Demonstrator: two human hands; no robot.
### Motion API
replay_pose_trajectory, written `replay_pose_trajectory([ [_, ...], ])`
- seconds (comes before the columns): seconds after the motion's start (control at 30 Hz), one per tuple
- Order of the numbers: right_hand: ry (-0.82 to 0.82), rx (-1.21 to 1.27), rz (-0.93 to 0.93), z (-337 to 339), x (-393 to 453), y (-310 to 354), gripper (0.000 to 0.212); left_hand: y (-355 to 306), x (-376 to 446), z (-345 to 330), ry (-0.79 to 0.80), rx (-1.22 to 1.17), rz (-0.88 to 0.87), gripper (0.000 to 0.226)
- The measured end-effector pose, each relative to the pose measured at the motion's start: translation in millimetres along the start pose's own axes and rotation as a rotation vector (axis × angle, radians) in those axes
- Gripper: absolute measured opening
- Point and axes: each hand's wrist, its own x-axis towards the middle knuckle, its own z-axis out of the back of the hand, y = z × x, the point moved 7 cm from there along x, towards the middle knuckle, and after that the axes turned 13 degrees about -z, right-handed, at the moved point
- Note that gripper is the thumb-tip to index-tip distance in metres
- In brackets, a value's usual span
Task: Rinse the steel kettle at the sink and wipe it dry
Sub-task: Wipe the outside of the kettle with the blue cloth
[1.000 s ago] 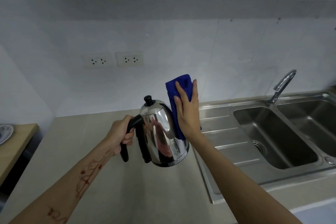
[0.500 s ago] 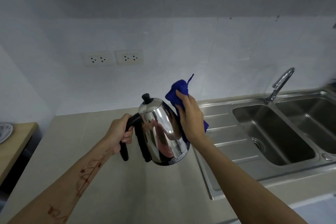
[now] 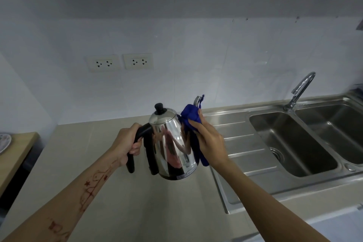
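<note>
The steel kettle (image 3: 172, 143) hangs in the air above the beige countertop (image 3: 137, 202), just left of the sink's draining board (image 3: 241, 143), probably so that every side can be reached while drying; the left hand (image 3: 125, 143) is curled tight around the black handle (image 3: 145, 131), bearing the weight and steadying the body; the right hand (image 3: 210, 143) has its fingers closed on a bunched blue cloth (image 3: 191, 116), pressing it to the spout side, so the kettle lies between the two hands, the spout tip (image 3: 198, 99) showing just above the cloth.
</note>
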Motion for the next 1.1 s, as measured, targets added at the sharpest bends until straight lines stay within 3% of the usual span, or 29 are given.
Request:
replay_pose_trajectory([
  [0.13, -0.084, 0.043, -0.060, 5, 17, 14, 0.043, 3, -4, -7, -0.006, -0.019, 0.012, 0.044],
  [0.3, -0.043, 0.164, -0.110, 6, -19, -9, 0.041, -5, 1, -2, -0.002, -0.007, -0.022, 0.044],
  [0.47, -0.021, 0.404, -0.600, -6, -29, -40, 0.025, -2, 0, 2, 0.020, -0.001, -0.009, 0.045],
  [0.63, 0.213, 1.082, -0.992, -15, 10, -43, 0.015, -5, 2, 8, 0.039, -0.065, 0.016, 0.049],
  [0.73, 0.410, 1.051, -1.108, -17, 30, -37, 0.022, -8, 4, 9, 0.023, -0.098, 0.023, 0.051],
  [0.8, 0.434, 0.951, -1.180, -22, 27, -39, 0.032, -10, 6, 11, -0.011, -0.097, 0.011, 0.052],
  [0.97, 0.331, 0.562, -1.028, -38, -1, -39, 0.046, -3, 11, 19, -0.105, -0.061, -0.002, 0.045],
  [1.1, 0.195, 0.500, -0.715, -37, -23, 18, 0.039, 1, 15, 20, -0.090, -0.027, 0.003, 0.041],
])
